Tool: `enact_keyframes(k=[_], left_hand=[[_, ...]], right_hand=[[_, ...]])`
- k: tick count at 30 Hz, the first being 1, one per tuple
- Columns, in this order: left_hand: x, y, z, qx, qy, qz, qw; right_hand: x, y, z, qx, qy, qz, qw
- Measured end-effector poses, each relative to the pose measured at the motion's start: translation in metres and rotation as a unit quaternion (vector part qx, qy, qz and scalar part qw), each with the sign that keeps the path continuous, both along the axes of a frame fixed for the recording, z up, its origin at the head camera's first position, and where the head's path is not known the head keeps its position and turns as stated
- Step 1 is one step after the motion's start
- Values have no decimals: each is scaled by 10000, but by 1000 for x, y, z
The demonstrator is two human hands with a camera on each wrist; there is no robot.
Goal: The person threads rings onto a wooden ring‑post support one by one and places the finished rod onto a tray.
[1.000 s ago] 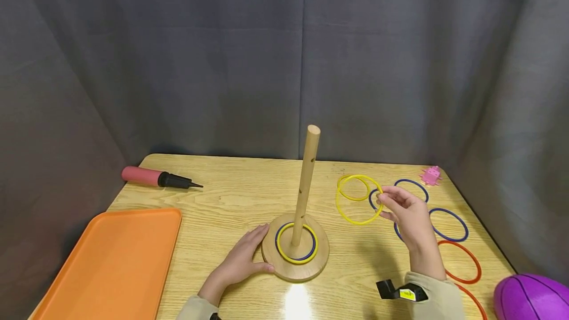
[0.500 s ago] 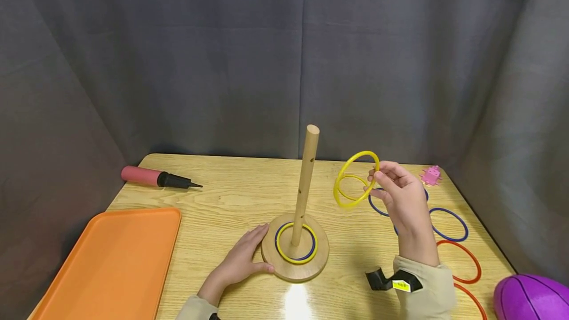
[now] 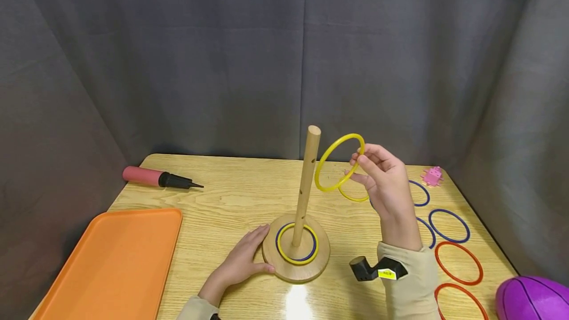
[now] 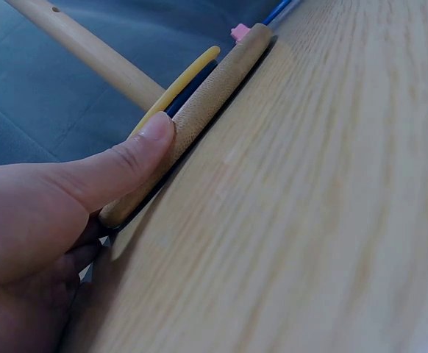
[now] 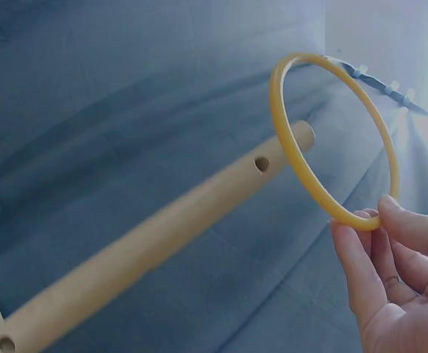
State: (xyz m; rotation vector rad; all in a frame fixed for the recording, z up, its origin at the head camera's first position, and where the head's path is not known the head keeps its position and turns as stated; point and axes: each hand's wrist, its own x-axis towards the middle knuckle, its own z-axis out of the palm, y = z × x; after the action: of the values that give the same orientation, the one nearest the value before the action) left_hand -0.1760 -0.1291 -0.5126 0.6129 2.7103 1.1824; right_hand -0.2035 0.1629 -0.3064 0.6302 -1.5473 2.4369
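Observation:
A wooden ring-toss stand, with an upright post [image 3: 305, 181] on a round base [image 3: 322, 260], stands mid-table. My left hand [image 3: 240, 263] holds the base's left edge, thumb [image 4: 137, 158] against its rim and fingers along the far side. Around the foot of the post lie a yellow ring [image 4: 192, 72] and, beneath it, a dark blue one. My right hand [image 3: 388, 181] pinches another yellow ring [image 5: 279, 103] between thumb and fingertips. That ring is tilted in the air just right of the post's upper part; in the right wrist view it overlaps the post's top end.
On the right of the table lie a yellow ring [image 3: 354, 199], several blue rings [image 3: 468, 234] and red rings [image 3: 481, 271]. A purple ball [image 3: 531, 298] and a small pink toy [image 3: 432, 176] are farther right. An orange tray [image 3: 115, 260] and a hand pump [image 3: 148, 176] lie at left.
My right hand has raised the yellow ring off the area above the loose rings and carried it leftward to the post, tilting it. The left hand stays on the base.

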Motion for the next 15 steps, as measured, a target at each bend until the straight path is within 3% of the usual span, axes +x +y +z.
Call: enact_keyframes(k=[15], left_hand=[[0,0,-1,45,54,-14,10000]], right_hand=[[-4,-22,5,-730,-692,334,9944]])
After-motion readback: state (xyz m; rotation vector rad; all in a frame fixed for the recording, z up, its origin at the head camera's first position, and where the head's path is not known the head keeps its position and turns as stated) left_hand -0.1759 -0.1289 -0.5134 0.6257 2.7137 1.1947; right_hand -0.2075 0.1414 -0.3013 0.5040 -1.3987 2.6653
